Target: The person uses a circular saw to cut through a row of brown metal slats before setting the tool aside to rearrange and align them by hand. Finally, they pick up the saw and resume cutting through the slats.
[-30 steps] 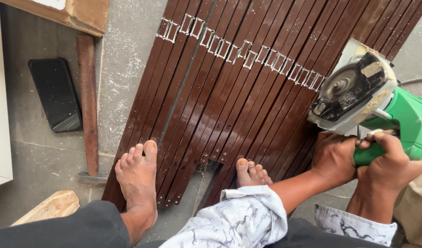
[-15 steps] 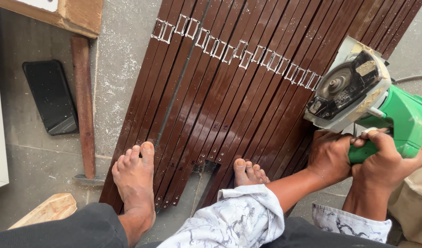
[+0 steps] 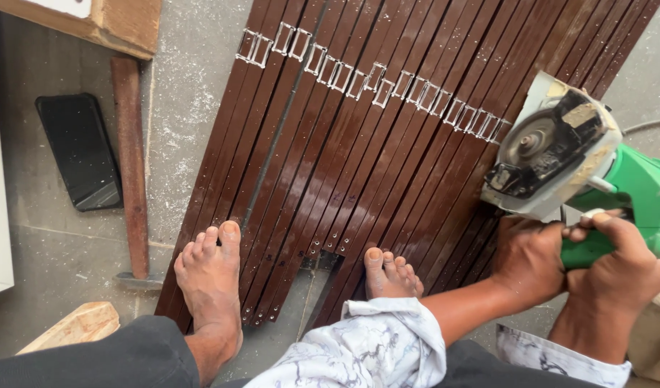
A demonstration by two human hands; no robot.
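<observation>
Concrete floor (image 3: pixel 186 108), brown slats (image 3: pixel 359 165) (underfoot); right hand (image 3: pixel 617 259) gripping green grinder (image 3: pixel 581 172), left hand (image 3: pixel 528 255) closed beneath.

Soft, even daylight, a sharp picture.
The brown metal strips (image 3: pixel 359 144) show a pale glare; shadows are weak, and no blur is visible.

Bare concrete floor (image 3: pixel 71 251) lies open left of the brown metal slats (image 3: pixel 359 158), apart from a black phone (image 3: pixel 80 151) and a hammer (image 3: pixel 131 172). 2 bare feet (image 3: pixel 209 276) pin the slat ends; the green angle grinder (image 3: pixel 581 172) blocks the right.
</observation>
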